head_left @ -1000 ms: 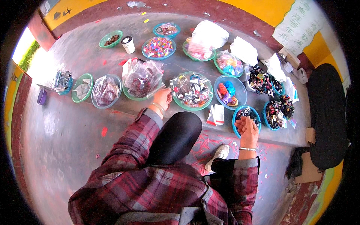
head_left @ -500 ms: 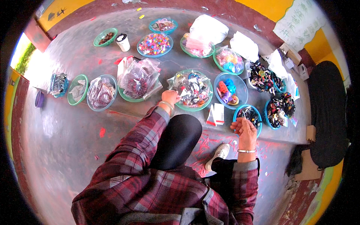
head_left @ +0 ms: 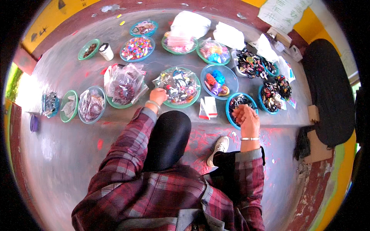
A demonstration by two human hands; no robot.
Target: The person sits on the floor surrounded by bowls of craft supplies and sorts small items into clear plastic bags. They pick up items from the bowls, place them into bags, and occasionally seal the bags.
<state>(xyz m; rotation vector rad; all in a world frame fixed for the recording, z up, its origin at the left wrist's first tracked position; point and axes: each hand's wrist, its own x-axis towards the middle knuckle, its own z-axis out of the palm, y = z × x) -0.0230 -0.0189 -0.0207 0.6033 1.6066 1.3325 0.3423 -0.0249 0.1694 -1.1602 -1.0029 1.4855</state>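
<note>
My left hand (head_left: 157, 96) is at the left rim of a green basin (head_left: 175, 105) full of small clear-bagged items (head_left: 182, 87). Its fingers are curled closed; what they grip, if anything, is too small to make out. Over a blue basin (head_left: 228, 114) of dark, cord-like pieces (head_left: 239, 100) is my right hand (head_left: 248, 120), its fingers bent together and partly covering the contents. I cannot make out anything between them. Between the two basins lie white cards or packets with red edges (head_left: 209, 107).
A clear blue basin (head_left: 236, 92) holds coloured rolls. Bagged goods overfill a basin (head_left: 115, 105) on the left. Farther back stand a basin of bright beads (head_left: 135, 47), a white cup (head_left: 106, 52) and white sacks (head_left: 190, 24). Dark accessories heap up (head_left: 252, 63) at right.
The view has shifted, so the basins appear farther left. My right hand has moved over the blue basin's contents. My left hand stays beside the green basin, slightly nearer its rim.
</note>
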